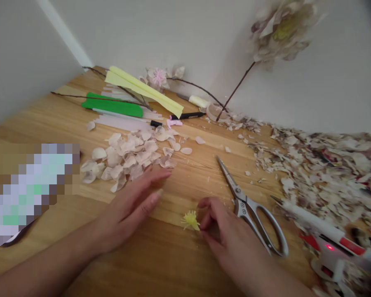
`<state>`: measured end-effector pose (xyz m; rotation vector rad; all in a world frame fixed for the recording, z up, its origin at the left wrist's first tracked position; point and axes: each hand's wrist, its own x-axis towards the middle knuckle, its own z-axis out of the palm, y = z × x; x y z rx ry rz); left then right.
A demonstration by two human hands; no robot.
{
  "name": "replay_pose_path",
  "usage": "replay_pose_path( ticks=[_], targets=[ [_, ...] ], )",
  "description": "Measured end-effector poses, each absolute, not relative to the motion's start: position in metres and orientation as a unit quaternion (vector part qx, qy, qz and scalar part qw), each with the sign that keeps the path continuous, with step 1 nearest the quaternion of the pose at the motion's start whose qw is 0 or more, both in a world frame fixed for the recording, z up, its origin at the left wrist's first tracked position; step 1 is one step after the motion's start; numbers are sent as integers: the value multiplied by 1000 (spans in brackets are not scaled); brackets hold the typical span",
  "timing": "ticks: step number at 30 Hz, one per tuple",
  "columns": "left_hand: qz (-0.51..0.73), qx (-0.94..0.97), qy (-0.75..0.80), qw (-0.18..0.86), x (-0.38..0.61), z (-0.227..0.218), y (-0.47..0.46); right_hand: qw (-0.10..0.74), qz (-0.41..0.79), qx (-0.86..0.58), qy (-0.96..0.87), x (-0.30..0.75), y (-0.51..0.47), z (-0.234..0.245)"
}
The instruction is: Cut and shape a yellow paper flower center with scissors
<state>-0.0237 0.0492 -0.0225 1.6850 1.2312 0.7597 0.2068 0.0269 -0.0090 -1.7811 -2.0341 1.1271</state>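
My right hand (221,225) pinches a small yellow fringed flower centre (191,220) between thumb and fingers, its tufted end pointing left. Whatever lies inside the grip is hidden. With fingers stretched out and thumb apart, my left hand (132,206) hovers at the near edge of a heap of pale, papery petals (132,154) and holds nothing. Just right of my right hand lie metal scissors (239,200), blades pointing away and slightly spread. Farther right is a white and red hot glue gun (318,225) with a red light lit.
A large pile of dried scraps (334,177) covers the right side. At the back lie yellow crepe paper (145,90), green paper (113,105), clear glue sticks (120,123) and a black marker (188,116). A tall papery flower (281,33) leans by the wall; a blurred-out phone-like object (31,194) lies left.
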Motion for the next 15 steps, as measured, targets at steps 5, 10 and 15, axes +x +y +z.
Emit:
replay_pose_path(
  ticks=[5, 10, 15],
  targets=[
    [247, 767, 412, 424, -18, -19, 38, 60, 307, -627, -713, 212, 25, -11],
    [246, 793, 384, 404, -13, -18, 30, 69, 206, -602, -769, 208, 36, 28],
    [260, 789, 407, 380, -13, -20, 26, 67, 148, -543, -824, 167, 56, 62]
  ],
)
